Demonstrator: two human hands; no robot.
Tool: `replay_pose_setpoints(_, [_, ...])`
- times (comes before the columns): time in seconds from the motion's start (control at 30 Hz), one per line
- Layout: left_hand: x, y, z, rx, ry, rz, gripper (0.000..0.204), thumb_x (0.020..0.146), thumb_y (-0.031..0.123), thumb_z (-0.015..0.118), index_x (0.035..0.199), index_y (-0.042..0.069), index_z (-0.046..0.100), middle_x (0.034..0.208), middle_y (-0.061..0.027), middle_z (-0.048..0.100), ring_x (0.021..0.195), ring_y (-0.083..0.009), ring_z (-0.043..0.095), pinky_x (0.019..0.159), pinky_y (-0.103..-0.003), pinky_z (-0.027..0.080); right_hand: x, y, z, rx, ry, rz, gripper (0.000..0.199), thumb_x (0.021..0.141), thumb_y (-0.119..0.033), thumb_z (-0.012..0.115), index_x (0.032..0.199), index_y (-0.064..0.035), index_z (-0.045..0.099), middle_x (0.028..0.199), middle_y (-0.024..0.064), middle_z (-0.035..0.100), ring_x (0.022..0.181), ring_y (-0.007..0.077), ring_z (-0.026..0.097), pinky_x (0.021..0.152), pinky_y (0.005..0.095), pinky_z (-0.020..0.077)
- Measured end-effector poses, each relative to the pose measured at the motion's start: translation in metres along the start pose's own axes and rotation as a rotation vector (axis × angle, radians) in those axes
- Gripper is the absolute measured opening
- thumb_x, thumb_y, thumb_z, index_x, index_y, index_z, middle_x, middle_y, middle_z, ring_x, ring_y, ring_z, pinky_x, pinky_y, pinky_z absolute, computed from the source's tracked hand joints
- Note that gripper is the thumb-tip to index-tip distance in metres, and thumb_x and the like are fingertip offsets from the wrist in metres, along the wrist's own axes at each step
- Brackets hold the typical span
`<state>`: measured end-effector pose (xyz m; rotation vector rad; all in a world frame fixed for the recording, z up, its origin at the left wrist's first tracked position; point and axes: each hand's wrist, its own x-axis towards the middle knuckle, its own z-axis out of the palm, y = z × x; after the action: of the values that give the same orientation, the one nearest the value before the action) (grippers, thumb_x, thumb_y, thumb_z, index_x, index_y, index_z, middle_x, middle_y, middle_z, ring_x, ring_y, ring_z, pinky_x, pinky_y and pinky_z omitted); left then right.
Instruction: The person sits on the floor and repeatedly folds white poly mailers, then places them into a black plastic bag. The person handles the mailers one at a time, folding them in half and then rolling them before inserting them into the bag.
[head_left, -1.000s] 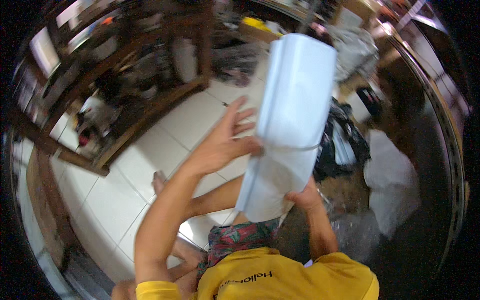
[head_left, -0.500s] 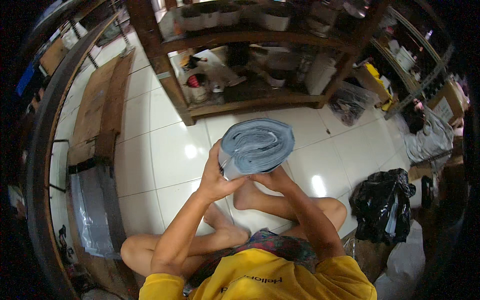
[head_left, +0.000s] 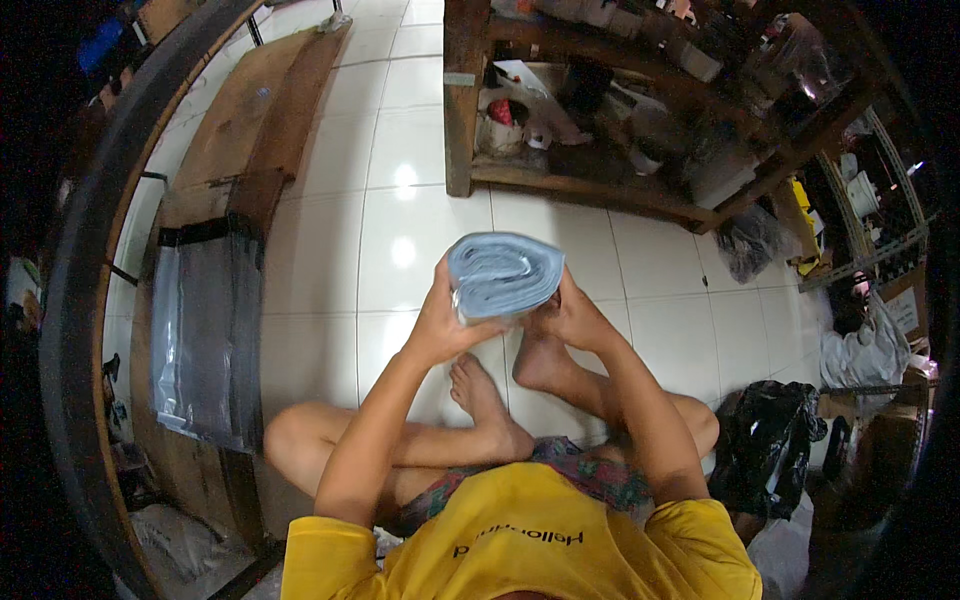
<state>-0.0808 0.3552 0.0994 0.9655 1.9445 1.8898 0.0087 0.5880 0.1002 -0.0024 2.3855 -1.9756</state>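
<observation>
A thick roll of blue-grey plastic sheets (head_left: 505, 272) is held up in front of me, its layered spiral end facing up. My left hand (head_left: 438, 328) is closed around its left side, the thumb lying low across the near face. My right hand (head_left: 577, 318) grips the lower right side; some of its fingers are hidden behind the roll. Both forearms reach forward above my crossed legs. To my left, a flat stack of grey plastic bags (head_left: 205, 330) with a black top edge lies on a wooden board (head_left: 285, 110).
White floor tiles (head_left: 400, 290) spread around my feet. A wooden shelf (head_left: 590, 200) with cups and clutter stands ahead to the right. A black plastic bag (head_left: 768, 440) lies by my right knee. Farther off are a clear bag (head_left: 748, 240) and a metal rack (head_left: 885, 160).
The view has turned left, so the shelf sits farther right. The roll looks narrower, pressed between both hands, and my right hand has come up along its right side.
</observation>
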Motion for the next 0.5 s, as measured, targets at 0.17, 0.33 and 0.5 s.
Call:
replay_pose_setpoints(0.17, [0.015,0.006,0.018,0.131,0.099,-0.096,0.095,0.066,0.029,0.095,0.137,0.000,0.040,0.136,-0.0219,0.052,0.128,-0.0350,0.052,0.106,-0.042,0.043,-0.025,0.020,0.022,0.191,0.199,0.150,0.088,0.084,-0.017,0.078,0.149,0.0059,0.022,0.148,0.0285,0.040,0.145,0.0384,0.033,0.122,0.0542,0.0185])
replay_pose_setpoints(0.33, [0.006,0.022,0.076,0.137,0.510,-0.186,0.094,0.069,0.030,0.092,0.137,-0.003,0.036,0.125,-0.0245,0.048,0.118,-0.0403,0.052,0.102,-0.046,0.044,-0.031,0.050,0.065,-0.469,0.344,-0.062,0.095,0.084,-0.037,0.070,0.148,0.0125,0.021,0.149,0.0434,0.026,0.149,0.0479,0.014,0.116,0.0658,-0.0135])
replay_pose_setpoints(0.5, [-0.022,0.058,0.073,0.289,0.144,-0.185,0.103,0.077,0.036,0.085,0.149,-0.008,0.025,0.136,-0.0299,0.040,0.128,-0.0442,0.045,0.110,-0.047,0.039,-0.035,0.049,0.053,-0.419,-0.016,-0.040,0.086,0.083,-0.039,0.070,0.151,-0.0022,0.032,0.157,0.0204,0.032,0.150,0.0394,0.018,0.118,0.0631,-0.0052])
